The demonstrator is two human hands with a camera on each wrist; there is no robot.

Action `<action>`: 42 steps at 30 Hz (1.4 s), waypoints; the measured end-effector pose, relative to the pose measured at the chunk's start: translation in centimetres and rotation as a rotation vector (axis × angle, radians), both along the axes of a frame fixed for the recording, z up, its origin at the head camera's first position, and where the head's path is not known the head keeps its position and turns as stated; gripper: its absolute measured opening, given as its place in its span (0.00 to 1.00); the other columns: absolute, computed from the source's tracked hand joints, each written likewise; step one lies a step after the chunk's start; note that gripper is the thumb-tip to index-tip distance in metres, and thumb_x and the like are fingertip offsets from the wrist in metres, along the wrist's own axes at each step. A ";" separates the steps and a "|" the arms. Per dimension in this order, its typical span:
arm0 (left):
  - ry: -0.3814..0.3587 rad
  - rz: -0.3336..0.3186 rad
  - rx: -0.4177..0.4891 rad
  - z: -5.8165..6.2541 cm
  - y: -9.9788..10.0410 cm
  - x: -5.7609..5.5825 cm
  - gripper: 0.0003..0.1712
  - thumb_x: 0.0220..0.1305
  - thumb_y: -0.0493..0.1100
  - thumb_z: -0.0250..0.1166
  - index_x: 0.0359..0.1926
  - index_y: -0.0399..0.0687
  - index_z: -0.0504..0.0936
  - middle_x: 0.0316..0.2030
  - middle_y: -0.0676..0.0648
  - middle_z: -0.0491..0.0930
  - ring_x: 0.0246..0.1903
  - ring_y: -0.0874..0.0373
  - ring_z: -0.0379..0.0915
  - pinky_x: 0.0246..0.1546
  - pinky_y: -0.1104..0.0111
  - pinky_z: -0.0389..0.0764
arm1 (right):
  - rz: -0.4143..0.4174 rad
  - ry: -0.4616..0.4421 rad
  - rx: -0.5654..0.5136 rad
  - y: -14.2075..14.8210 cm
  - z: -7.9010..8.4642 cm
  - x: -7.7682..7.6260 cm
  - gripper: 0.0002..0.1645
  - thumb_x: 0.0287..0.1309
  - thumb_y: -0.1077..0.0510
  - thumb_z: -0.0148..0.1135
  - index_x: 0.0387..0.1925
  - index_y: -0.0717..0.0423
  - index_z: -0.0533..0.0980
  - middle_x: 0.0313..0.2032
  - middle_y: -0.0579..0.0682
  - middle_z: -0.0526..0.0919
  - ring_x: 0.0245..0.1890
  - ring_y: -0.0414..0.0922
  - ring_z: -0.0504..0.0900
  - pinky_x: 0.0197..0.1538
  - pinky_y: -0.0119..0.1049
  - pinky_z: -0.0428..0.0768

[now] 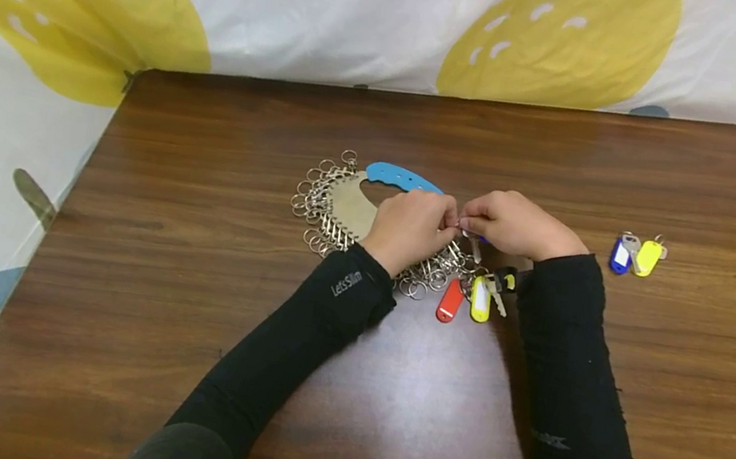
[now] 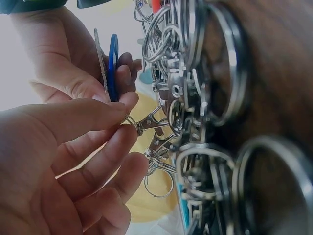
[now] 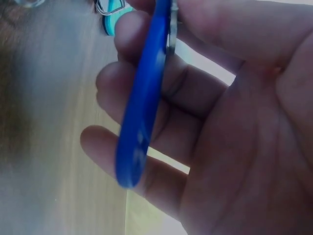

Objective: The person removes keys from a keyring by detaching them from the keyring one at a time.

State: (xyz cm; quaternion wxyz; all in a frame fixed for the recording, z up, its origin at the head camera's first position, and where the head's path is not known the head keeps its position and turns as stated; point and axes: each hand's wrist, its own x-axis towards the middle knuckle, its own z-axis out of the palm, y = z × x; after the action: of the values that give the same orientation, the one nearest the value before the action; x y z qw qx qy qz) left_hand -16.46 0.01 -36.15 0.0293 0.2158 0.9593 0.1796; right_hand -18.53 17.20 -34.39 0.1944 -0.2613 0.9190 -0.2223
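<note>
A curved metal key holder (image 1: 350,206) with a blue handle (image 1: 400,176) lies on the table, its edge lined with clips and split rings. My left hand (image 1: 412,225) pinches a small split ring (image 2: 130,121) hanging from one clip (image 2: 149,122), between thumb and index finger. Right against those fingertips, my right hand (image 1: 518,224) pinches the top of a blue key tag (image 3: 142,107) with a key (image 2: 100,63) alongside it. Where the tag's ring meets the clip's ring is hidden by fingertips. A red tag (image 1: 450,302) and a yellow tag (image 1: 481,299) with keys lie at the holder's near right side.
Further right on the wooden table (image 1: 693,381) lie another blue tag (image 1: 621,256) and a yellow tag (image 1: 647,258), each beside keys. A white cloth (image 1: 330,20) with yellow shapes stands along the table's back and left edges.
</note>
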 end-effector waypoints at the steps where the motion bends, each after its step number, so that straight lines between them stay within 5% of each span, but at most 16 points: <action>1: 0.005 -0.009 -0.002 0.0 0.0 0.0 0.05 0.63 0.49 0.61 0.33 0.58 0.82 0.33 0.57 0.83 0.33 0.60 0.79 0.29 0.62 0.78 | 0.002 0.004 0.000 0.0 0.0 0.0 0.12 0.67 0.60 0.50 0.28 0.56 0.77 0.22 0.47 0.71 0.25 0.43 0.69 0.35 0.36 0.66; 10: 0.012 -0.042 0.002 0.0 0.0 0.1 0.07 0.64 0.51 0.60 0.34 0.60 0.83 0.33 0.58 0.83 0.31 0.62 0.79 0.28 0.64 0.78 | -0.008 0.006 0.009 0.1 0.0 -0.1 0.11 0.67 0.61 0.50 0.33 0.55 0.79 0.24 0.48 0.74 0.27 0.43 0.70 0.36 0.37 0.67; 21: -0.015 0.047 0.022 0.0 0.1 0.1 0.12 0.65 0.57 0.58 0.35 0.61 0.84 0.33 0.58 0.84 0.31 0.59 0.79 0.27 0.63 0.77 | -0.012 0.009 0.007 0.0 0.0 -0.1 0.12 0.67 0.60 0.50 0.34 0.56 0.80 0.24 0.48 0.74 0.27 0.43 0.70 0.37 0.37 0.67; 36: -0.011 -0.022 -0.005 0.1 0.1 0.0 0.07 0.63 0.50 0.60 0.33 0.58 0.84 0.32 0.57 0.84 0.32 0.61 0.80 0.30 0.62 0.79 | -0.010 0.004 0.016 -0.1 -0.1 -0.1 0.12 0.67 0.61 0.50 0.31 0.56 0.79 0.24 0.48 0.73 0.27 0.43 0.70 0.36 0.37 0.67; 42: -0.023 -0.004 0.011 -0.1 0.1 0.0 0.09 0.63 0.52 0.59 0.34 0.60 0.84 0.32 0.58 0.84 0.31 0.60 0.79 0.29 0.62 0.78 | -0.018 0.005 0.016 -0.1 0.1 0.0 0.12 0.67 0.61 0.50 0.33 0.56 0.79 0.25 0.48 0.74 0.27 0.43 0.70 0.37 0.37 0.67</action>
State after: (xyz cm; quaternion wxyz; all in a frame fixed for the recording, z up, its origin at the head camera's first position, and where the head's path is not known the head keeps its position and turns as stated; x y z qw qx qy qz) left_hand -16.48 0.11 -36.21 0.0394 0.2157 0.9575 0.1874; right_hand -18.54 17.08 -34.34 0.1922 -0.2518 0.9235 -0.2162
